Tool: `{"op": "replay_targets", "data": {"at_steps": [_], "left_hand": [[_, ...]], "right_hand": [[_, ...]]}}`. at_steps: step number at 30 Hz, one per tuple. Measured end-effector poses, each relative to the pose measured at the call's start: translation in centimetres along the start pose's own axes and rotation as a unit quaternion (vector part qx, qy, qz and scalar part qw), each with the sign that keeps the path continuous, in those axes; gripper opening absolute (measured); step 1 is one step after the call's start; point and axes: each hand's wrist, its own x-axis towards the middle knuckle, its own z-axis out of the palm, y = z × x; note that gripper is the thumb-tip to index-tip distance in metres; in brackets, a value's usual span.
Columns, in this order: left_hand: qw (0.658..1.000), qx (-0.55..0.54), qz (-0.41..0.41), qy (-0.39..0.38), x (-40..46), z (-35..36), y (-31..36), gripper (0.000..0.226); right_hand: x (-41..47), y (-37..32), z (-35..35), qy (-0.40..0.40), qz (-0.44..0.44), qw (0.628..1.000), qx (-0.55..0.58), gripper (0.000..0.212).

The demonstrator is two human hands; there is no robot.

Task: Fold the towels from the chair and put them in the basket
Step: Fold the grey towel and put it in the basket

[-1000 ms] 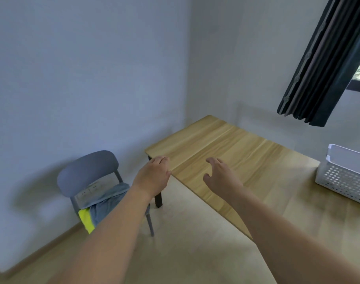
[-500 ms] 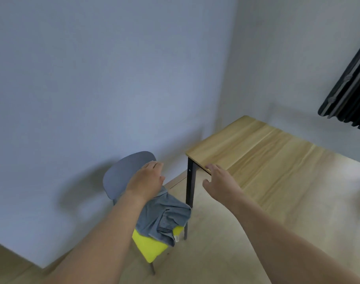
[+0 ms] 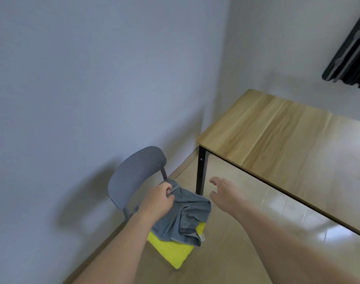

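Chair (image 3: 137, 173), one, grey-backed, stood against the wall at left, its seat heaped with two towels: a grey towel (image 3: 187, 218) crumpled on top and a yellow towel (image 3: 173, 253) beneath it, hanging over the seat's front edge. The person's left hand (image 3: 158, 201) reached down over the seat and pinched the grey towel's upper edge between curled fingers and thumb. The right hand (image 3: 224, 193) hovered just beside the towels, above the floor, fingers spread and relaxed, gripping nothing. One wooden table (image 3: 277, 136) on black legs stood to the right, near the chair but apart from it. One dark curtain (image 3: 351, 54) hung at the upper right corner.
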Motion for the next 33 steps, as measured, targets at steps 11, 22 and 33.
{"op": "replay_targets", "data": {"at_steps": [11,22,33], "left_hand": [[0.971,-0.162,-0.004,-0.178,10.6,23.9,-18.4,0.019],[0.897,0.190,0.393,-0.067,15.3,36.1,-27.2,0.046],[0.775,0.325,0.519,0.152,15.6,39.1,-28.0,0.014]], "right_hand": [[13.3,12.8,25.1,-0.089,0.053,0.988,-0.110,0.043],[19.7,24.4,39.8,0.055,-0.135,0.977,-0.157,0.055],[19.6,23.9,40.7,0.289,-0.155,0.939,-0.107,0.020]]}}
